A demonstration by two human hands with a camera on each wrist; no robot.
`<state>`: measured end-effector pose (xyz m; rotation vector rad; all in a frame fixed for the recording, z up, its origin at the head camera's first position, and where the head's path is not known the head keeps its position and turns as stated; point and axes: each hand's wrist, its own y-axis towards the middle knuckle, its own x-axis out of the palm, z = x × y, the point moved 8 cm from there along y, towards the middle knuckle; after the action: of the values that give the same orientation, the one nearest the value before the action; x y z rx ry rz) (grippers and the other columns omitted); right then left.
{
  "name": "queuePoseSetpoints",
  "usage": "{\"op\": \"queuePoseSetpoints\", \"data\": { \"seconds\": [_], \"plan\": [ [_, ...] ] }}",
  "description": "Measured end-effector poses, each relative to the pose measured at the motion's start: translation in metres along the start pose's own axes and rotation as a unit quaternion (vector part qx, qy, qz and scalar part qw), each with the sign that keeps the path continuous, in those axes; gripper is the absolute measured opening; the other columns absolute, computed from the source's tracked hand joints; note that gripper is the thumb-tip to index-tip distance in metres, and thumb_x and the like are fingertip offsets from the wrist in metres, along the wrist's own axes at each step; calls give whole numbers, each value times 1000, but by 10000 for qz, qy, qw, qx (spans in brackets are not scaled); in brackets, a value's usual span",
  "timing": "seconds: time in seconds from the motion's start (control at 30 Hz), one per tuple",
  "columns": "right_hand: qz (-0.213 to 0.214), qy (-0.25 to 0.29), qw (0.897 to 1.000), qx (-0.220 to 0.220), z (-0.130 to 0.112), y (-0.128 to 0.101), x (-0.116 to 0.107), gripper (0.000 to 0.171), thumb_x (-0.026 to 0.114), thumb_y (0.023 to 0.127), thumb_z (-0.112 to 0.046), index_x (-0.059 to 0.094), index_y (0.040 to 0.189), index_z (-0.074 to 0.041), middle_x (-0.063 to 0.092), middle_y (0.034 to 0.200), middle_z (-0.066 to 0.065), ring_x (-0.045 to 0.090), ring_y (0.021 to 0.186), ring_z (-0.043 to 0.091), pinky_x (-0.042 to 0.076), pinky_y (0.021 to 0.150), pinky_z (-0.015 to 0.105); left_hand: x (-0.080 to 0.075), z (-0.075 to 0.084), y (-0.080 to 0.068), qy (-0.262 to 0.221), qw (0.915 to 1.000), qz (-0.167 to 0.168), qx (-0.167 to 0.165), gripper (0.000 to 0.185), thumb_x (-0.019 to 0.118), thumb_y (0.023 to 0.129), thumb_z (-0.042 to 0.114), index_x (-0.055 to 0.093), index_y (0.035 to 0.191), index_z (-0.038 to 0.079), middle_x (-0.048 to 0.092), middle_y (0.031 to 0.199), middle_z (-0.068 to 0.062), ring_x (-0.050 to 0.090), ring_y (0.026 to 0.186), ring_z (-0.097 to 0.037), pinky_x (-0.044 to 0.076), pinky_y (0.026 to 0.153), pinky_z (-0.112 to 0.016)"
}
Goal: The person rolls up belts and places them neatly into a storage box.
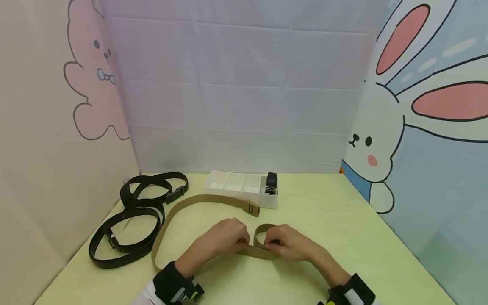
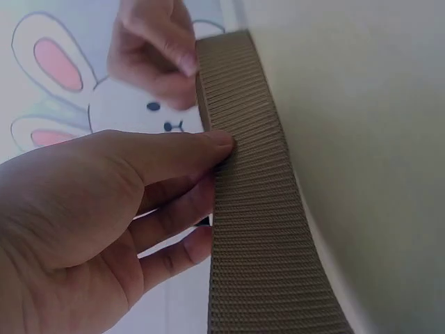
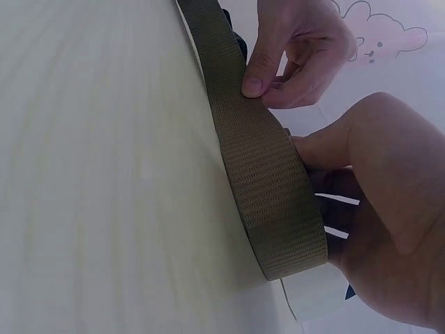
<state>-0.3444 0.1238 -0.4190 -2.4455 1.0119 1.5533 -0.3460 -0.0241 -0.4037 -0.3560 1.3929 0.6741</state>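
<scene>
A tan webbing belt [image 1: 213, 198] stands on its edge on the table, curving from the left round to its buckle [image 1: 252, 208]. Its near end bends into a small loop [image 1: 259, 234]. My left hand [image 1: 227, 235] pinches the strap just left of this loop, with the thumb on the webbing [image 2: 254, 209] in the left wrist view. At the loop itself, my right hand [image 1: 289, 242] grips the strap; in the right wrist view its thumb is at the edge of the bend [image 3: 278, 202], and its other fingers are partly hidden behind the webbing.
Two black belts lie loosely coiled at the left, one farther back [image 1: 127, 192] and one nearer [image 1: 110, 263]. A white divided tray [image 1: 213, 189] stands at the back, with a rolled black belt [image 1: 271, 181] in its right compartment. Printed cloth walls [image 1: 244, 106] enclose the table.
</scene>
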Motion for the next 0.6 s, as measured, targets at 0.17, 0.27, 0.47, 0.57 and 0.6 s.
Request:
{"op": "queuePoseSetpoints", "data": {
  "seconds": [0.17,0.27,0.47,0.57,0.6],
  "plan": [
    [54,-116,9999,-86,-1,1,0,18,73,104,-1,80,95,-15,70,85,-6,50,77,-8,49,73,18,-6,-22,-9,-33,9996,74,-287,28,85,94,0,82,74,19,72,74,13,45,65,2,40,60,-17],
    [95,-167,9998,-80,0,2,0,18,73,103,-1,80,94,-14,70,84,-6,50,77,-8,49,73,18,-7,-24,-9,-53,9995,114,-274,25,85,94,1,83,77,18,74,76,11,47,67,2,42,61,-18],
    [153,-139,9998,29,3,0,-1,16,74,103,-2,80,94,-14,72,85,-6,52,77,-8,50,73,18,5,-4,3,16,10000,-2,38,16,88,96,9,83,83,19,67,75,13,46,67,5,39,61,-14],
    [125,-70,9999,80,3,-1,-1,16,73,105,-3,81,96,-14,74,88,-5,55,79,-8,51,74,19,13,14,9,-16,9994,-97,317,20,86,99,12,80,81,19,57,71,14,39,66,5,31,61,-12],
    [110,-52,9999,90,3,-1,0,16,73,105,-3,81,97,-14,74,89,-5,55,79,-8,52,74,19,15,20,11,-60,9991,-112,411,22,85,100,12,78,80,18,53,70,14,37,66,4,29,60,-12]
  ]
}}
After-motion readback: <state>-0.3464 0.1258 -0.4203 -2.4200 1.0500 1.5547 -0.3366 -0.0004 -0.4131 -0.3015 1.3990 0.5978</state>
